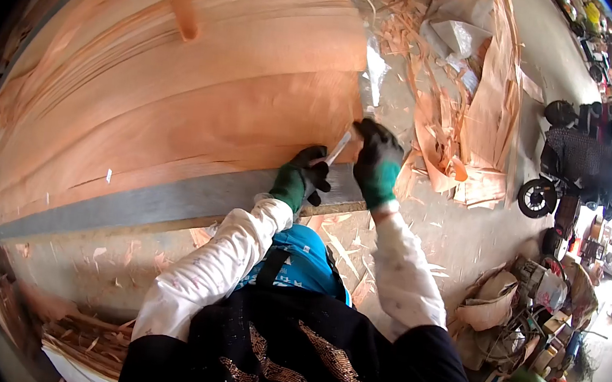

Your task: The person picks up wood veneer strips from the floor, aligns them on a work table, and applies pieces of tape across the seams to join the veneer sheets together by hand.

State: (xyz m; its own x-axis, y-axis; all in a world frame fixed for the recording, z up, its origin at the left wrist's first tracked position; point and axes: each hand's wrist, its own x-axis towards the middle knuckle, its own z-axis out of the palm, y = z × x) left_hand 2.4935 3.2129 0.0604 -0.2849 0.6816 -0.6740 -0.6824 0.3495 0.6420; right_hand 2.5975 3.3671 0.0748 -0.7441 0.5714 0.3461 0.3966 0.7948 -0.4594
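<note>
My left hand (300, 177), in a green glove with dark fingers, is over the near right corner of a stack of wood veneer sheets (239, 110). A thin white strip (339, 148) slants up from between its partly curled fingers; whether it is tape or a blade I cannot tell. Just to the right, my right hand (378, 162), gloved the same way, is closed at the sheets' right edge. What its fingers pinch, if anything, is hidden. Beneath both hands runs the grey table border (167, 201). Small white pieces (109, 175) lie on the top sheet.
Torn veneer scraps (451, 132) and clear plastic (458, 38) cover the floor at the right. Further off stand a three-wheeled vehicle (586, 153) and a heap of machine parts and sacks (533, 333). More veneer strips (89, 340) lie at the lower left.
</note>
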